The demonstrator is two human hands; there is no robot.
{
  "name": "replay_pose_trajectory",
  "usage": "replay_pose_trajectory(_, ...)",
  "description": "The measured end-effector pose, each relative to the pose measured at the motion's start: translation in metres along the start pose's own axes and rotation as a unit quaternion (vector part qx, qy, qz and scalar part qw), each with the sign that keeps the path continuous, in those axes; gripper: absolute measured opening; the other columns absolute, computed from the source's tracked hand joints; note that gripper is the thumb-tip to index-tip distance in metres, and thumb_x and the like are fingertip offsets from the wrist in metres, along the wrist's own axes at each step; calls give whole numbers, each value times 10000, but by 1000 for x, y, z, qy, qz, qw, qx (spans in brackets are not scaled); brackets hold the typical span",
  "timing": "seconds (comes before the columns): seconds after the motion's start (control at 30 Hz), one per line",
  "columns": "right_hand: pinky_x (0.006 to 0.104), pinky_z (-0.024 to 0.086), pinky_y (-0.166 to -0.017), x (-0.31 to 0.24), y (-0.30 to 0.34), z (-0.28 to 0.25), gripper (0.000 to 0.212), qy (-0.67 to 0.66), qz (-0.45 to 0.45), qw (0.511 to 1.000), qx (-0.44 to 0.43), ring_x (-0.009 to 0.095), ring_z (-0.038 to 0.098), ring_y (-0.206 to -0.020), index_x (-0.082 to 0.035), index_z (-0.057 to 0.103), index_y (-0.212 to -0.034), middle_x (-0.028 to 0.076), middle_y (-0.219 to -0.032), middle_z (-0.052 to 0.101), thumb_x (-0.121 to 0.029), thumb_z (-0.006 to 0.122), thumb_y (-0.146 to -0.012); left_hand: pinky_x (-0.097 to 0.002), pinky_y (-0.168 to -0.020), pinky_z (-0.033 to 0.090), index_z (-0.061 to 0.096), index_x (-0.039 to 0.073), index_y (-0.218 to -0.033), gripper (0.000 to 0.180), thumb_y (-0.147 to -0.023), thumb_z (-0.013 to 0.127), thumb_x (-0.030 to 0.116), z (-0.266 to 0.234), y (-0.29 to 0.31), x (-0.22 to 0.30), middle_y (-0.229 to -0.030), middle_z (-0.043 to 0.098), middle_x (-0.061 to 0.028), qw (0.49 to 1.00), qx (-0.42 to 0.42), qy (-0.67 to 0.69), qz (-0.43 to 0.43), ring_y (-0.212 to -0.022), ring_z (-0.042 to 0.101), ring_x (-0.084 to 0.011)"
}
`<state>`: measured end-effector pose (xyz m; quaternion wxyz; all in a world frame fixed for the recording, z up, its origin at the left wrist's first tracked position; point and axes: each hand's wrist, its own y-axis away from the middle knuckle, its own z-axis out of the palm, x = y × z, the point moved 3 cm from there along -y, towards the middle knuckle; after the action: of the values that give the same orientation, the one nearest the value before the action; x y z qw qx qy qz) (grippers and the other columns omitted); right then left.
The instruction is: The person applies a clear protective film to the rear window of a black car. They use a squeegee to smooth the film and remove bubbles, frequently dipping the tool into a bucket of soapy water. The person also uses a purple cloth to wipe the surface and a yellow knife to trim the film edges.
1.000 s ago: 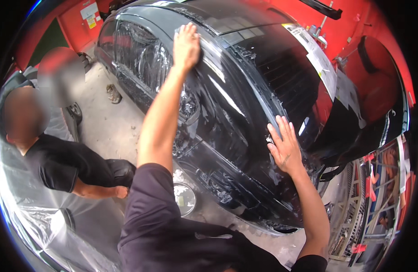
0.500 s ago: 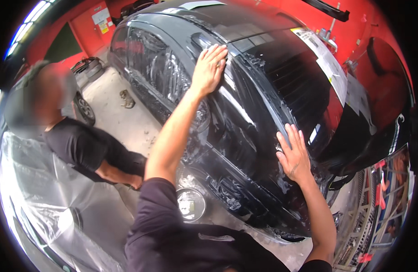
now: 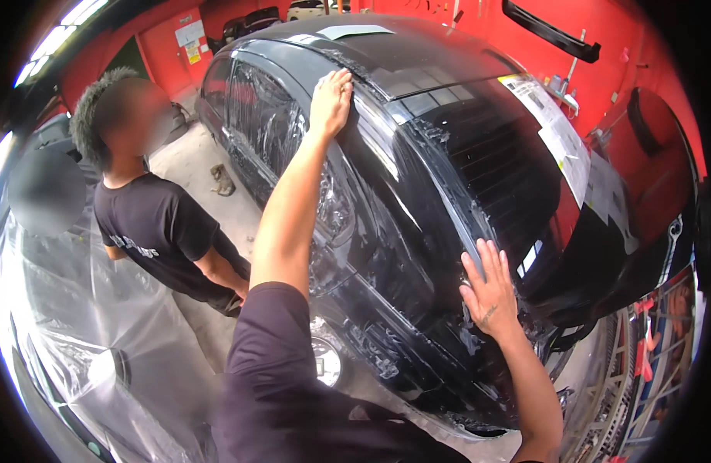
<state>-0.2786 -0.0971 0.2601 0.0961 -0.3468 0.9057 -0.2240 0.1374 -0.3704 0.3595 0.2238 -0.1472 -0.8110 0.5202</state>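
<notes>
We wear a purplish-black shirt (image 3: 309,413) with short sleeves (image 3: 269,324); our forearms (image 3: 286,224) are bare, and a dark marking (image 3: 488,315) sits at the base of our right hand (image 3: 492,293).

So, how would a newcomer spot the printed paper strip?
Find the big black car filling the middle. From the right hand, look up and right across the dark rear glass to its far side. The long printed paper strip runs there; a yellow patch at its upper end sets it apart from the plain pale piece on the roof.
</notes>
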Motion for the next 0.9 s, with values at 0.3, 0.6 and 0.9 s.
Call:
replay_pose_trajectory(0.3, 625, 284, -1267, 4, 6, -4, 638, 4, 29, 1000, 1, 472, 354, -1556, -112, 531, -1573, 257, -1672, 385, -224, 707, -970, -531, -1313, 238, 605, 45, -1490, 434, -1110, 505, 229, -10, 160, 144, -1636, 519, -147, 975, -155, 98, 123, -1581, 386, -367)
replay_pose_trajectory(0.6, 627, 295, -1263, 8, 2, 0, 636, -11, 20, 1000, 3, 451, 368, -1556, -127, 542, -1567, 239, -1674, 393, -228, 718, -964, -518, -1286, 302, 601, 9, -1479, 445, -1138, 446, 248, 22, 37, 46, -1597, 535, -208, 999, -13, -35, 23, -1501, 466, -404)
replay_pose_trajectory(0.9, 615, 289, -1272, 8, 2, 1, 664, -3, 22, 1000, 3, 441, 346, -1569, -142, 536, -1576, 224, -1691, 373, -246, 732, -950, -514, -1227, 378, 666, 26, -1414, 387, -1121, 512, 226, 1, -3, 0, -1496, 638, -189, 996, -62, 39, 46, -1433, 541, -397)
